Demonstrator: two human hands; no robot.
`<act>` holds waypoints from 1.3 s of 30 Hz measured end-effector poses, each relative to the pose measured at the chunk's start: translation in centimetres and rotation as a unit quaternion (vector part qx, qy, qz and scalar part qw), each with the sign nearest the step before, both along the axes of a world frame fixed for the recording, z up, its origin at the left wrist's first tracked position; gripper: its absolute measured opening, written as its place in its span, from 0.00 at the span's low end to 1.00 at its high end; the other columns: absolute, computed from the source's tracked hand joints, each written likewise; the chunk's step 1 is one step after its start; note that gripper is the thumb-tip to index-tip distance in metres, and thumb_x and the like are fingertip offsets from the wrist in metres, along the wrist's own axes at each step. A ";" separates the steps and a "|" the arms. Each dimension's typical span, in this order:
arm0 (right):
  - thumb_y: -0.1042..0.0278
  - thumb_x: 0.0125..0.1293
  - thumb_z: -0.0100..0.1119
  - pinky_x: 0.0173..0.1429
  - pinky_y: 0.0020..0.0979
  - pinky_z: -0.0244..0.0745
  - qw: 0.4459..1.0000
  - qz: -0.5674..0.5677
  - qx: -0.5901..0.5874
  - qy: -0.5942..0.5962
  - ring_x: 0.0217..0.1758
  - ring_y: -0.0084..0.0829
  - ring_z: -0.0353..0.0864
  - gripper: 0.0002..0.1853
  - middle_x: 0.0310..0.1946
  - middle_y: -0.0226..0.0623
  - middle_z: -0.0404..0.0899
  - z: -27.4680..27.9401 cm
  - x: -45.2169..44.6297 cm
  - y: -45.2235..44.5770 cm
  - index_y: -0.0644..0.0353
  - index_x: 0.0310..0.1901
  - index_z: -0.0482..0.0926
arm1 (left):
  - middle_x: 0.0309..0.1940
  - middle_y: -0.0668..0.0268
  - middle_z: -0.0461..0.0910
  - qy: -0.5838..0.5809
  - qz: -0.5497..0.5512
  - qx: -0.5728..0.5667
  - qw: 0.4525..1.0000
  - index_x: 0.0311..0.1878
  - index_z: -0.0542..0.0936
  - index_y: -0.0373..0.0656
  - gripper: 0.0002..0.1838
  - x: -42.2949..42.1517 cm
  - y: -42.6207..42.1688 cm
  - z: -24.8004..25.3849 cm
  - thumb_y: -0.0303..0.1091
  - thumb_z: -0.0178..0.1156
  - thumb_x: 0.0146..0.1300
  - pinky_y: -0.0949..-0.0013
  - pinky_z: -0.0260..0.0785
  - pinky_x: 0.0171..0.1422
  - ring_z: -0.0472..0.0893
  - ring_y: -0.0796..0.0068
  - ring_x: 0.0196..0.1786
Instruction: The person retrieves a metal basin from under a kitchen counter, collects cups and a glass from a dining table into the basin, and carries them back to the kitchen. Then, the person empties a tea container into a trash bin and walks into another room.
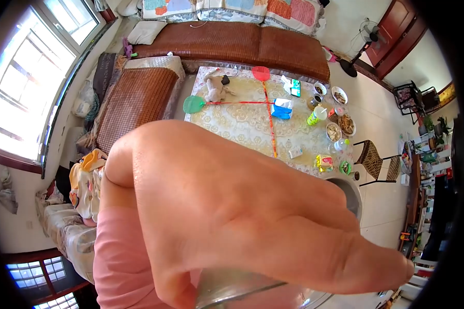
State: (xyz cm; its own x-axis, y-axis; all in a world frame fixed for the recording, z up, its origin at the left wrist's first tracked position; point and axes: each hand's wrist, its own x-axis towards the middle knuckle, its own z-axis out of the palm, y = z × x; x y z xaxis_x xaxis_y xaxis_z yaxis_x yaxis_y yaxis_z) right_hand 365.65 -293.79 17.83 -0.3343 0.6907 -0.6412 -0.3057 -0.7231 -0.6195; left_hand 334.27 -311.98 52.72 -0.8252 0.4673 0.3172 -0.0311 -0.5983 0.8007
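The left hand [247,211] looms huge at the lens, back towards us, a long digit stretching right, and whether it's gripping anything I can't tell; only this hand shows. Just below it sits a see-through panel [224,283], a metal basin [352,194] peeks past the knuckles, and beyond, red [261,73] and green swatters [194,104] cross on the patterned table [232,131].

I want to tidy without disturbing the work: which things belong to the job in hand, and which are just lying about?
Probably the job, being nearest the hand:
round grey vessel, mostly hidden

Apparently just lying about:
red fly swatter
green fly swatter
tissue pack
phone
yellow packet
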 end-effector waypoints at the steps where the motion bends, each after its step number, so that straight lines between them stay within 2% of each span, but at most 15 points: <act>1: 0.72 0.50 0.49 0.58 0.39 0.66 1.000 -0.001 0.002 0.000 0.52 0.39 0.69 0.21 0.47 0.45 0.69 5.1 -4.2 -2.0 0.70 0.47 0.66 | 0.20 0.53 0.75 -0.001 0.003 0.004 1.000 0.33 0.77 0.32 0.11 0.1 0.0 -0.2 0.29 0.62 0.46 0.68 0.69 0.27 0.74 0.67 0.22; 2: 0.72 0.50 0.49 0.57 0.39 0.66 1.000 -0.004 0.003 -0.002 0.52 0.39 0.69 0.21 0.48 0.45 0.69 2.2 -1.7 -1.0 0.70 0.48 0.66 | 0.20 0.53 0.75 -0.006 0.005 0.005 1.000 0.33 0.77 0.32 0.12 0.4 0.2 -0.4 0.29 0.63 0.46 0.68 0.69 0.27 0.74 0.67 0.22; 7: 0.72 0.50 0.49 0.56 0.39 0.67 1.000 -0.005 -0.008 0.014 0.51 0.39 0.70 0.22 0.48 0.44 0.69 2.5 -1.7 -1.0 0.70 0.49 0.66 | 0.22 0.53 0.75 -0.010 0.007 0.016 1.000 0.34 0.76 0.32 0.13 0.6 0.6 -1.3 0.29 0.63 0.45 0.68 0.68 0.28 0.74 0.67 0.24; 10: 0.72 0.50 0.49 0.56 0.39 0.68 1.000 -0.007 -0.018 0.012 0.51 0.39 0.71 0.22 0.47 0.44 0.70 -1.1 1.1 0.5 0.69 0.48 0.66 | 0.22 0.53 0.75 -0.011 0.002 0.020 1.000 0.35 0.75 0.32 0.15 0.6 0.9 -1.6 0.29 0.63 0.44 0.68 0.68 0.29 0.74 0.67 0.25; 15: 0.72 0.49 0.49 0.55 0.39 0.68 1.000 -0.018 -0.015 0.011 0.50 0.39 0.71 0.21 0.45 0.42 0.72 0.8 -0.4 0.1 0.68 0.47 0.67 | 0.24 0.53 0.75 -0.013 -0.010 0.025 1.000 0.37 0.74 0.32 0.16 0.4 1.5 -2.1 0.29 0.64 0.44 0.67 0.68 0.31 0.74 0.67 0.26; 16: 0.72 0.49 0.49 0.55 0.39 0.68 0.999 -0.026 -0.018 0.013 0.50 0.39 0.72 0.20 0.45 0.42 0.72 -0.5 0.7 0.6 0.68 0.46 0.68 | 0.24 0.53 0.75 -0.013 -0.014 0.026 0.999 0.37 0.74 0.32 0.17 0.4 1.6 -2.2 0.29 0.64 0.43 0.67 0.68 0.31 0.74 0.67 0.27; 20: 0.72 0.50 0.50 0.55 0.39 0.68 0.999 -0.039 -0.021 0.011 0.49 0.38 0.72 0.18 0.44 0.42 0.73 1.9 -1.1 -0.1 0.67 0.45 0.69 | 0.25 0.53 0.75 -0.015 -0.027 0.027 0.999 0.38 0.73 0.32 0.18 0.1 2.0 -2.4 0.29 0.64 0.43 0.67 0.67 0.33 0.74 0.67 0.28; 25: 0.72 0.50 0.50 0.55 0.37 0.69 0.999 -0.029 -0.041 0.014 0.49 0.37 0.72 0.18 0.43 0.41 0.73 0.3 0.2 0.2 0.66 0.45 0.69 | 0.26 0.53 0.75 -0.011 -0.054 0.024 0.998 0.40 0.72 0.32 0.20 -0.3 2.2 -2.6 0.30 0.64 0.42 0.67 0.67 0.34 0.74 0.66 0.29; 32: 0.73 0.50 0.49 0.56 0.36 0.69 0.999 -0.032 -0.038 0.006 0.51 0.36 0.71 0.19 0.45 0.41 0.72 2.7 -1.7 -0.9 0.67 0.46 0.68 | 0.28 0.53 0.74 0.003 -0.118 0.015 0.993 0.42 0.70 0.32 0.23 -1.0 2.0 -3.0 0.30 0.65 0.41 0.67 0.67 0.37 0.73 0.66 0.32; 34: 0.73 0.50 0.49 0.56 0.37 0.68 0.999 -0.031 -0.034 0.005 0.51 0.36 0.71 0.20 0.46 0.41 0.71 -1.1 1.0 0.0 0.67 0.47 0.67 | 0.29 0.53 0.74 0.013 -0.141 0.011 0.990 0.43 0.70 0.32 0.24 -1.3 1.9 -3.1 0.30 0.65 0.41 0.67 0.66 0.37 0.73 0.66 0.32; 39: 0.73 0.51 0.49 0.56 0.38 0.67 0.999 -0.014 -0.046 0.007 0.51 0.36 0.70 0.19 0.46 0.41 0.71 2.8 -1.8 -1.3 0.68 0.47 0.67 | 0.30 0.53 0.74 0.035 -0.209 0.004 0.977 0.44 0.69 0.32 0.26 -2.2 1.4 -3.3 0.30 0.66 0.40 0.67 0.66 0.39 0.73 0.66 0.34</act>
State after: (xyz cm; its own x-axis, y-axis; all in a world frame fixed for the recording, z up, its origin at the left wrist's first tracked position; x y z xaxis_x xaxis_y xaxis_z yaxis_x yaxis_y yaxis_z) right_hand 363.83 -295.11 20.63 -0.3255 0.6376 -0.6983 -0.3345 -0.7684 -0.5456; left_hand 332.02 -310.60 49.38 -0.5388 0.7559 0.3719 -0.2192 -0.5520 0.8045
